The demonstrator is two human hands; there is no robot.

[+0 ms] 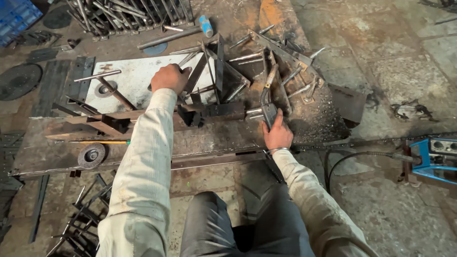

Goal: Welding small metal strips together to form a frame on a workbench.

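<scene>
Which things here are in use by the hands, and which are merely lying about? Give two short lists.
In use:
left hand gripping the welded steel frame
right hand on the welding torch

Lying about:
grinding disc
hammer
blue welding machine
stack of steel pieces

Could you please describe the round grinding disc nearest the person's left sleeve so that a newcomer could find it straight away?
Start at the long rusty steel workbench in front of the person and follow its near edge leftwards from the left sleeve. The grinding disc lies flat there, just below a yellow-handled tool. Unlike the bars and angle pieces around it, it is round, grey and ridged, with a centre hole.
</scene>
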